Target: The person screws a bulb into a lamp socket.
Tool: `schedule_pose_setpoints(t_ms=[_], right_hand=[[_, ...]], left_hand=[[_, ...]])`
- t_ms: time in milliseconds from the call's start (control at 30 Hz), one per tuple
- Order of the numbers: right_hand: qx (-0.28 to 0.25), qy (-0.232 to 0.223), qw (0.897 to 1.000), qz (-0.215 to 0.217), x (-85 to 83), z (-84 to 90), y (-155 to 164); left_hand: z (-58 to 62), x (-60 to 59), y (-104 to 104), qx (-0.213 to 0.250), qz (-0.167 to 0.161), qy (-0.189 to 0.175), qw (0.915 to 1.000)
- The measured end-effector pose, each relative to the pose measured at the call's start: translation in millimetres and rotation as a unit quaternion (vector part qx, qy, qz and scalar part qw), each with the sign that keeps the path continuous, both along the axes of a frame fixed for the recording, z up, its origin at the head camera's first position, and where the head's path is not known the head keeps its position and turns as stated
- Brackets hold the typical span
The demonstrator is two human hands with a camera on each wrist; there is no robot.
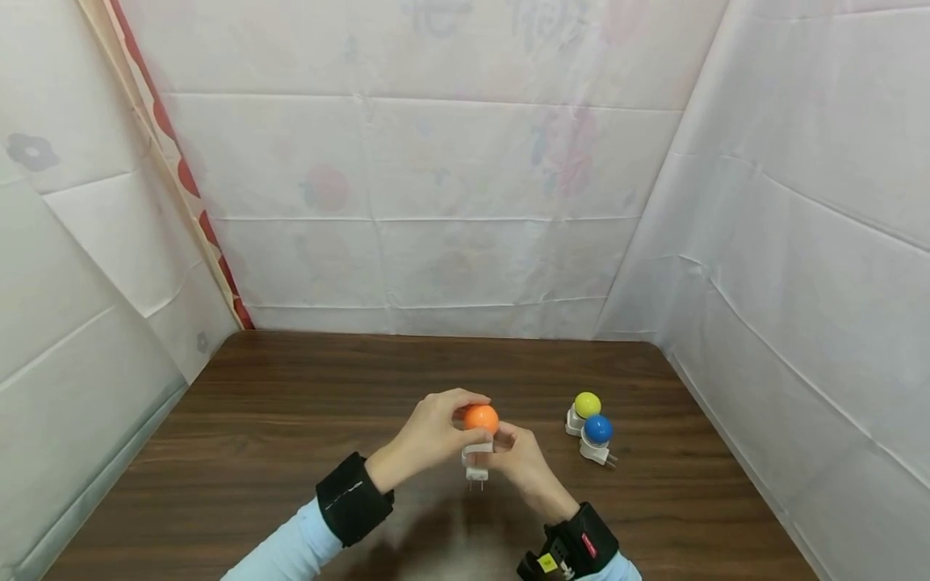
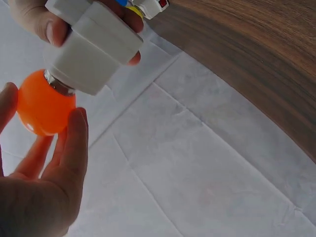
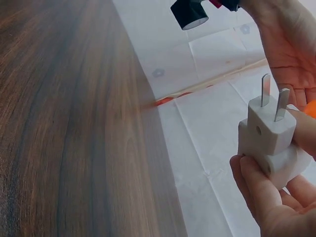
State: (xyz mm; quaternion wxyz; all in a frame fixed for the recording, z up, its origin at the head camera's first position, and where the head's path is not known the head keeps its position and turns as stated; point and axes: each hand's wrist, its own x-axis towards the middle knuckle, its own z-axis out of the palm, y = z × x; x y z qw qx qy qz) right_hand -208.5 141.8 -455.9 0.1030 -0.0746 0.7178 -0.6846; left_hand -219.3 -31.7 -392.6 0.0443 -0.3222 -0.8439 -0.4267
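Note:
My left hand (image 1: 433,425) pinches an orange light bulb (image 1: 481,418) between thumb and fingertips. The bulb's metal base meets the open end of a white plug-in lamp socket (image 2: 91,49), a thin band of metal still showing between them in the left wrist view. Below the bulb, my right hand (image 1: 521,461) grips that socket, held above the table. Two flat metal prongs (image 3: 280,104) stick out of the socket's far end, pointing down in the head view.
To the right on the brown wooden table (image 1: 291,403) stand two more white sockets, one with a yellow bulb (image 1: 587,404), one with a blue bulb (image 1: 598,429). They are close together. White sheets (image 1: 450,258) enclose the table's back and sides.

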Motion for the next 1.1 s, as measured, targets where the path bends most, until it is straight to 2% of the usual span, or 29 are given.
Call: schedule_pose_setpoints(t_ms=[133, 233, 533, 700, 800, 900, 1000, 1100], right_hand=[[0.014, 0.000, 1.000, 0.001, -0.1, 1.2, -1.2], [0.020, -0.001, 1.000, -0.001, 1.1, 2.3, -1.2], [-0.001, 0.001, 1.000, -0.020, 3.1, 3.8, -2.5], [-0.003, 0.002, 1.000, -0.018, 2.6, 3.2, -2.3], [-0.012, -0.002, 1.000, -0.007, 1.9, 2.8, -1.3], [-0.019, -0.012, 1.000, 0.012, 1.3, 2.6, 1.0], [-0.014, -0.016, 0.999, 0.030, 0.8, 2.8, 3.3], [-0.008, -0.015, 0.999, 0.040, 0.0, 2.9, 4.6]], left_hand=[[3.1, -5.0, -5.9, -0.003, -0.027, -0.029, 0.9992], [5.3, -6.8, -7.3, -0.005, -0.033, -0.037, 0.9988], [3.6, -3.1, -2.8, 0.025, 0.025, -0.013, 0.9993], [2.5, -4.8, -3.2, 0.033, 0.030, -0.028, 0.9986], [2.4, -8.1, -5.4, 0.036, -0.003, -0.043, 0.9984], [3.3, -13.9, -9.2, 0.036, -0.063, -0.067, 0.9951], [5.2, -20.2, -12.8, 0.031, -0.126, -0.101, 0.9864], [7.7, -25.0, -14.8, 0.026, -0.171, -0.135, 0.9757]])
